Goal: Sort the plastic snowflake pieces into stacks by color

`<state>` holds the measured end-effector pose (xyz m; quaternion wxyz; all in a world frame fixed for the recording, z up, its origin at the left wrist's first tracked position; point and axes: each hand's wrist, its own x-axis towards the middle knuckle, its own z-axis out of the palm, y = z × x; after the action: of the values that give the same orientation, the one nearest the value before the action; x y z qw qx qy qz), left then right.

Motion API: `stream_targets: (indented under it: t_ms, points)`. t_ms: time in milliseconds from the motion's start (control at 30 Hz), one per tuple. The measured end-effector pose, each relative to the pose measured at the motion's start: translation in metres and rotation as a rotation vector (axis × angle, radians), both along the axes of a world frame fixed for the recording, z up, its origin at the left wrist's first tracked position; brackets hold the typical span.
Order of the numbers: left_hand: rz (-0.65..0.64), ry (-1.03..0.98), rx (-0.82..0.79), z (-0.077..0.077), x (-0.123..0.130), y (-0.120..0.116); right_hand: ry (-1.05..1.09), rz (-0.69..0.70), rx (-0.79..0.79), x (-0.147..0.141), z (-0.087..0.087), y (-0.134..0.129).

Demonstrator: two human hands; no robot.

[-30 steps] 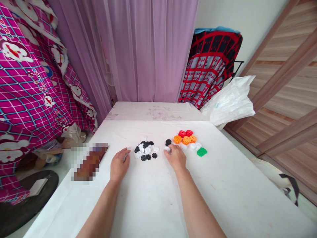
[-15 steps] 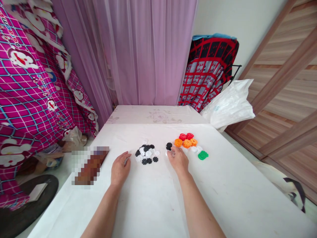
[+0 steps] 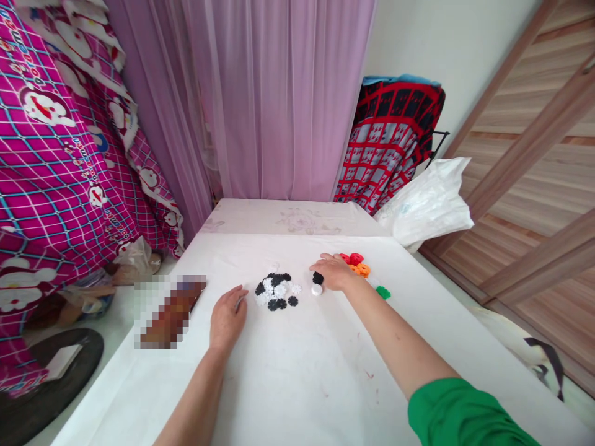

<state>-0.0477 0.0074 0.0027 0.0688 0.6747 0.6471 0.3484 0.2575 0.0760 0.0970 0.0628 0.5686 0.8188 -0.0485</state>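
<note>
A mixed pile of black and white flower-shaped plastic discs [image 3: 281,277] lies mid-table. My left hand [image 3: 228,315] rests just left of it, fingers loosely bent with a gap at the thumb and nothing held. To the right of the pile sit a small stack of black discs [image 3: 318,278] and a stack of white discs [image 3: 317,290]. My right hand [image 3: 333,271] is beside and behind the black stack, palm down, fingers stretched leftward; the space under it is hidden. Partly behind that hand are red discs [image 3: 356,259], orange discs [image 3: 363,270] and green discs [image 3: 383,292].
The white-covered table [image 3: 288,384] has a blurred brown object [image 3: 171,316] at its left edge. A white plastic bag [image 3: 425,201] stands by the far right corner. Purple curtains [image 3: 279,99] hang behind, and a wooden wardrobe [image 3: 525,161] is at the right.
My right hand has moved back and away from the front of the small stacks, uncovering the white one and now covering part of the orange discs. My left hand has barely moved.
</note>
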Motion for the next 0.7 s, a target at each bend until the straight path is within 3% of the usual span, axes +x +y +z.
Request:
stream_targets:
  t_ms: [400,700]
  points:
    - [0.002,0.004,0.009,0.0024,0.0001,-0.0005,-0.124,0.101,0.04,-0.0033,-0.0028,-0.0008]
    - [-0.002,0.007,0.021,0.0011,-0.0003,0.0006,-0.241,0.167,-0.029,-0.0055,0.0036,0.0024]
